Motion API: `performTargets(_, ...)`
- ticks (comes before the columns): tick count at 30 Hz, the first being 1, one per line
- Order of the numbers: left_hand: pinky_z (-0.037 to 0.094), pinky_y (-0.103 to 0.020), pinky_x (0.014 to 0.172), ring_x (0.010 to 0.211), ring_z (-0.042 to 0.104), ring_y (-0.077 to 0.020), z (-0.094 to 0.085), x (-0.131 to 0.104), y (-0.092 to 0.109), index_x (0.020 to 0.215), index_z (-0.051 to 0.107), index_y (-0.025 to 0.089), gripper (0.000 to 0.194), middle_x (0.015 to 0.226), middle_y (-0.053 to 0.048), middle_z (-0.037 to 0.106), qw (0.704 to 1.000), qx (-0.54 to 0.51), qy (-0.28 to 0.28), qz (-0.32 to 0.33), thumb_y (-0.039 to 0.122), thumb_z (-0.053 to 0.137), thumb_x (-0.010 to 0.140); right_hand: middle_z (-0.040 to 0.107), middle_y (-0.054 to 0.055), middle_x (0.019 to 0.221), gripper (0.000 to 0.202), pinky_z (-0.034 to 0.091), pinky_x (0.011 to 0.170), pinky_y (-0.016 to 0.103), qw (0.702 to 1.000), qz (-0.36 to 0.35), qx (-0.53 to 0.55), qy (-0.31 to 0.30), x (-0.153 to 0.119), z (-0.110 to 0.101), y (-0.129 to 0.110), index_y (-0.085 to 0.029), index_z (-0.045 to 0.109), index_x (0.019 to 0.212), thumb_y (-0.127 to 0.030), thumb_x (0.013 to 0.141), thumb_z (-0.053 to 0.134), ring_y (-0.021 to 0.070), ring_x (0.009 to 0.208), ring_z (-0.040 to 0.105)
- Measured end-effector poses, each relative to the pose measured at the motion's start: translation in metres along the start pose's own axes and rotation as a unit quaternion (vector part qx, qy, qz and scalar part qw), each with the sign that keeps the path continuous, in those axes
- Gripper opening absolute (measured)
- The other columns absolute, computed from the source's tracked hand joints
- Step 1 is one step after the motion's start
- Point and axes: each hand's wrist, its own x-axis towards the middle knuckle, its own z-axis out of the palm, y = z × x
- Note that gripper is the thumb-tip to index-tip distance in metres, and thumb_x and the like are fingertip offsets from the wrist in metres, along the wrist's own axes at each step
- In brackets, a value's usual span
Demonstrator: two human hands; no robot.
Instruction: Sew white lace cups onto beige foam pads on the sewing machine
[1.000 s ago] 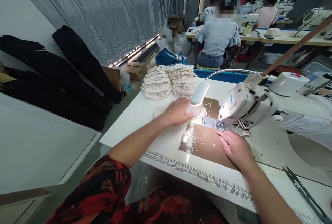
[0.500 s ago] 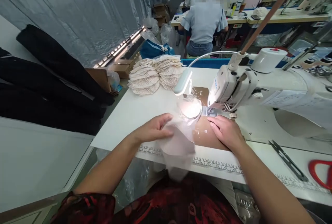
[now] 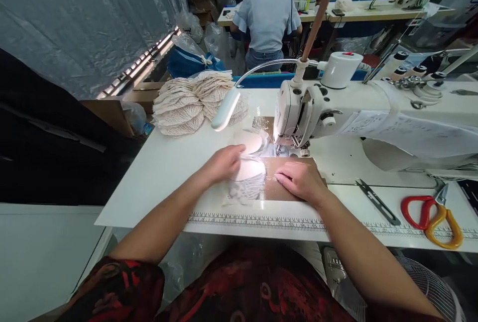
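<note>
Pale, thin fabric pieces (image 3: pixel 249 170) with rounded pink-white parts lie beside the needle area of a white sewing machine (image 3: pixel 291 113). My left hand (image 3: pixel 225 161) is closed on the left edge of this fabric, thumb and fingers pressed together. My right hand (image 3: pixel 300 178) rests with curled fingers on the brown plate (image 3: pixel 274 190), right of the fabric; whether anything is under its fingertips is hidden. A lit lamp (image 3: pixel 226 109) on a bent metal neck hangs over the work. Behind it sit stacked cream lace pieces (image 3: pixel 179 108).
Thread snips (image 3: pixel 378 202) and scissors with red and orange handles (image 3: pixel 433 215) lie at the right. A ruler strip (image 3: pixel 257 221) runs along the front edge. Beyond the table, a person in a light blue shirt (image 3: pixel 266 16) sits facing away. Cardboard boxes (image 3: pixel 112 115) stand at left.
The fabric that hung over the front edge now lies flat on the table. My left hand has moved up toward the needle area, and my right hand's fingers have curled. The view has shifted right.
</note>
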Motion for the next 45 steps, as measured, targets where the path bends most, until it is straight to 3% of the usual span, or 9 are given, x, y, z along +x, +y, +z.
performTargets(7, 0.054, -0.031, 0.082, 0.101, 0.066, -0.0260, -0.072, -0.056, -0.022, 0.130, 0.059, 0.026, 0.052, 0.118, -0.004, 0.068, 0.972, -0.160, -0.164, -0.046, 0.045, 0.062, 0.082, 0.069, 0.002, 0.075, 0.032, 0.037, 0.068, 0.026, 1.000, 0.026, 0.007, 0.003, 0.001, -0.002, -0.001, -0.019, 0.068, 0.072, -0.026, 0.094, 0.046, 0.0140, 0.073, 0.058)
performTargets(10, 0.053, -0.029, 0.075, 0.091, 0.067, -0.0233, -0.070, -0.059, -0.010, 0.121, 0.065, 0.024, 0.044, 0.103, -0.006, 0.071, 0.948, -0.242, -0.207, -0.004, 0.045, 0.065, 0.082, 0.068, 0.002, 0.073, 0.032, 0.036, 0.066, 0.026, 0.999, 0.027, 0.022, 0.032, 0.002, 0.000, 0.000, -0.019, 0.067, 0.070, -0.026, 0.094, 0.046, 0.0137, 0.071, 0.056)
performTargets(13, 0.052, -0.029, 0.077, 0.094, 0.066, -0.0231, -0.040, -0.040, 0.011, 0.119, 0.065, 0.018, 0.041, 0.109, -0.010, 0.069, 0.913, -0.291, -0.275, 0.081, 0.042, 0.064, 0.085, 0.065, 0.001, 0.069, 0.033, 0.035, 0.062, 0.026, 0.996, 0.033, 0.045, 0.071, 0.001, 0.001, 0.002, -0.020, 0.064, 0.066, -0.029, 0.094, 0.046, 0.0131, 0.065, 0.054)
performTargets(15, 0.051, -0.028, 0.077, 0.098, 0.065, -0.0228, -0.014, -0.020, 0.025, 0.118, 0.063, 0.017, 0.037, 0.113, -0.010, 0.067, 0.922, -0.263, -0.270, 0.089, 0.038, 0.059, 0.088, 0.062, 0.001, 0.065, 0.034, 0.035, 0.060, 0.026, 0.993, 0.049, 0.063, 0.089, 0.001, 0.001, 0.004, -0.020, 0.062, 0.065, -0.031, 0.094, 0.046, 0.0129, 0.062, 0.052)
performTargets(20, 0.044, -0.025, 0.066, 0.078, 0.062, -0.0183, 0.027, 0.017, 0.043, 0.094, 0.066, 0.016, 0.017, 0.087, -0.003, 0.068, 0.987, -0.072, -0.117, 0.083, 0.024, 0.058, 0.082, 0.061, 0.000, 0.063, 0.032, 0.036, 0.059, 0.025, 0.987, 0.062, 0.104, 0.101, -0.003, -0.002, 0.006, -0.020, 0.063, 0.069, -0.035, 0.093, 0.049, 0.0129, 0.061, 0.052)
performTargets(26, 0.043, -0.026, 0.061, 0.070, 0.058, -0.0169, 0.032, 0.033, 0.032, 0.080, 0.063, 0.015, 0.016, 0.074, -0.002, 0.064, 0.995, -0.028, -0.058, 0.081, 0.024, 0.052, 0.088, 0.061, -0.001, 0.065, 0.022, 0.030, 0.058, 0.025, 0.999, 0.016, 0.039, -0.012, -0.001, 0.000, 0.001, -0.018, 0.062, 0.069, -0.029, 0.087, 0.058, 0.0112, 0.062, 0.049)
performTargets(32, 0.048, -0.030, 0.069, 0.081, 0.061, -0.0196, 0.028, 0.019, 0.043, 0.100, 0.064, 0.014, 0.021, 0.090, -0.008, 0.066, 0.978, 0.117, 0.083, 0.152, 0.021, 0.045, 0.093, 0.063, -0.001, 0.068, 0.018, 0.028, 0.058, 0.025, 0.999, 0.036, -0.011, -0.025, -0.001, -0.001, -0.002, -0.019, 0.063, 0.071, -0.027, 0.086, 0.059, 0.0115, 0.065, 0.051)
performTargets(36, 0.052, -0.035, 0.078, 0.090, 0.063, -0.0224, 0.039, 0.008, 0.055, 0.098, 0.065, 0.013, 0.026, 0.098, -0.011, 0.067, 0.956, 0.174, 0.024, 0.235, 0.025, 0.042, 0.096, 0.064, 0.000, 0.070, 0.019, 0.029, 0.058, 0.026, 0.998, 0.037, -0.049, -0.022, -0.001, 0.001, 0.000, -0.018, 0.063, 0.071, -0.027, 0.087, 0.059, 0.0133, 0.066, 0.053)
performTargets(45, 0.051, -0.042, 0.097, 0.119, 0.057, -0.0283, 0.049, 0.016, 0.037, 0.125, 0.057, 0.009, 0.037, 0.131, -0.017, 0.059, 0.940, 0.206, -0.003, 0.270, 0.029, 0.045, 0.097, 0.069, 0.007, 0.092, 0.028, 0.039, 0.068, 0.029, 0.988, 0.082, -0.129, -0.036, 0.002, 0.003, 0.000, -0.018, 0.069, 0.108, -0.034, 0.092, 0.053, 0.0208, 0.083, 0.061)
